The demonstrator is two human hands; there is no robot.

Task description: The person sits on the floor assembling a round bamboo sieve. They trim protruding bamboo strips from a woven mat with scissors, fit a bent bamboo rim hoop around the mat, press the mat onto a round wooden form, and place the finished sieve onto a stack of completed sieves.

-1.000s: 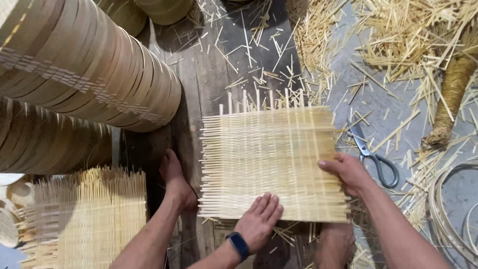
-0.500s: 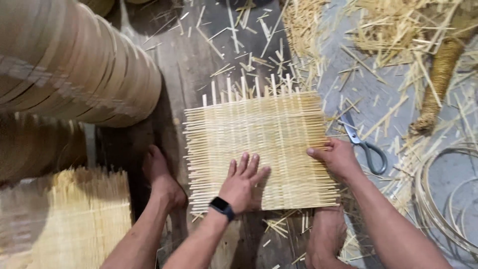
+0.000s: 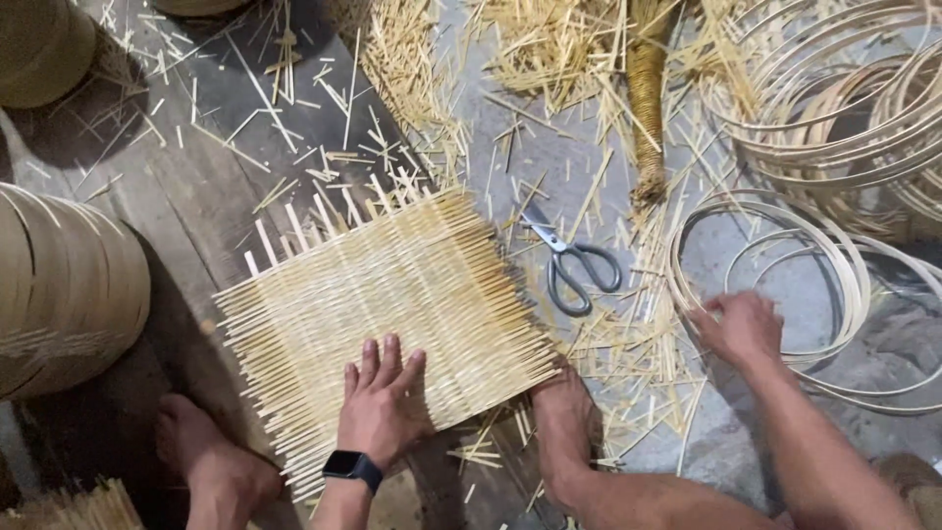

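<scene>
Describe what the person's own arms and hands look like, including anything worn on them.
Both forearms are bare, with no sleeves in view and no gloves. The left hand has a dark smartwatch with a black band strapped at the wrist. The right hand wears nothing visible: no watch, no ring that can be made out. The fingers are uncovered on both.

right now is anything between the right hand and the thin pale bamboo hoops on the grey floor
Nothing visible is. The right hand is already at the thin pale bamboo hoops, fingers at the rim nearest the person. The grey-handled scissors lie off to the side, and the left hand rests flat on the square woven bamboo mat.
</scene>
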